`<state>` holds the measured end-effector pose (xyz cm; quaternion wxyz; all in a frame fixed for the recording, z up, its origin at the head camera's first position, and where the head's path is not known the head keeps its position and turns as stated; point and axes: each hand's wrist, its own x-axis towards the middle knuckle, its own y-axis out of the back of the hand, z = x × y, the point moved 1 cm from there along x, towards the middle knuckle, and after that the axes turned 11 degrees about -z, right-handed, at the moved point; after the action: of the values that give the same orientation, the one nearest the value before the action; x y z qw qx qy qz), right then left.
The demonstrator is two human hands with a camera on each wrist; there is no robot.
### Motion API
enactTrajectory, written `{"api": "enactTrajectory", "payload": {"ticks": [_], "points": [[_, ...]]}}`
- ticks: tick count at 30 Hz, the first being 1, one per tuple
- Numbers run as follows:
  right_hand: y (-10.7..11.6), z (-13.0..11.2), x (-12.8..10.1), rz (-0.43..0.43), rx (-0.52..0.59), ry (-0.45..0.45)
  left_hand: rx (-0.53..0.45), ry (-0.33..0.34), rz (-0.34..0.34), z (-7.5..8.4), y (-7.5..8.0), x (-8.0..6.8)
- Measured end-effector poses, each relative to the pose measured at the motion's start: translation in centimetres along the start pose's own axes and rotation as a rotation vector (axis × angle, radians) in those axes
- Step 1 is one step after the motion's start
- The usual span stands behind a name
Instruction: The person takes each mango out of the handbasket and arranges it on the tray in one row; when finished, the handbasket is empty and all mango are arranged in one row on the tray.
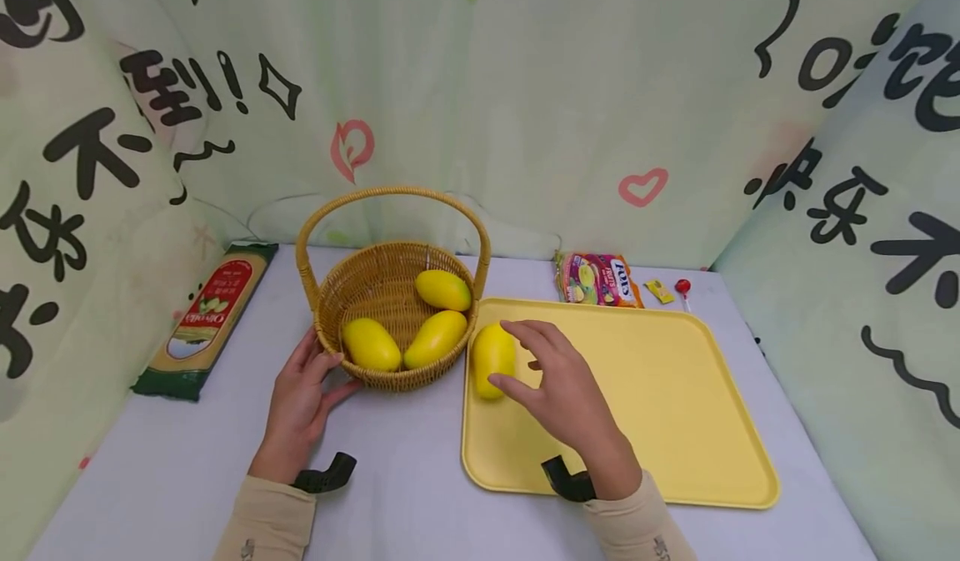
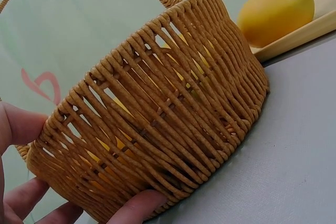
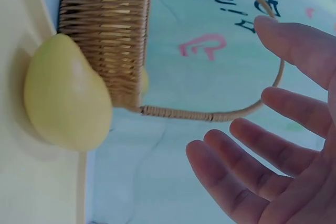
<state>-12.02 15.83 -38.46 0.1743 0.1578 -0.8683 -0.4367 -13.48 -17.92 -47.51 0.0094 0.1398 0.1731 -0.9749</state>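
A woven basket (image 1: 397, 376) with a hoop handle (image 1: 390, 192) holds three yellow mangoes (image 1: 371, 344) (image 1: 435, 338) (image 1: 443, 289). My left hand (image 1: 300, 403) rests against the basket's left wall (image 2: 157, 108) with fairly straight fingers and its thumb (image 2: 139, 205) at the base. A fourth mango (image 1: 492, 354) lies at the left edge of a yellow tray (image 1: 675, 394), right beside the basket. My right hand (image 1: 558, 386) hovers over this mango (image 3: 65, 93) with its fingers (image 3: 247, 150) spread, and the right wrist view shows a gap between them.
A green packet with a red label (image 1: 206, 319) lies at the left on the pale table (image 1: 405, 478). Behind the tray are a colourful snack bag (image 1: 597, 279), a small yellow sachet (image 1: 660, 291) and a red lollipop (image 1: 682, 288). Printed cloth walls close in three sides.
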Motion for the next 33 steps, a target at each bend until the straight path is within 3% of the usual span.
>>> {"api": "enactTrajectory", "payload": {"ticks": [11,25,33], "points": [[0.7,-2.5,3.7,-0.061,-0.015,0.091,-0.005,-0.008,-0.001,-0.1,0.1,0.0],[-0.7,-4.2,11.4,-0.408,-0.259,0.134,0.004,-0.037,-0.002,-0.2,-0.1,0.0],[-1.9,-4.4,15.0,-0.533,-0.362,0.034,0.007,-0.033,0.001,-0.3,0.0,0.3]]}}
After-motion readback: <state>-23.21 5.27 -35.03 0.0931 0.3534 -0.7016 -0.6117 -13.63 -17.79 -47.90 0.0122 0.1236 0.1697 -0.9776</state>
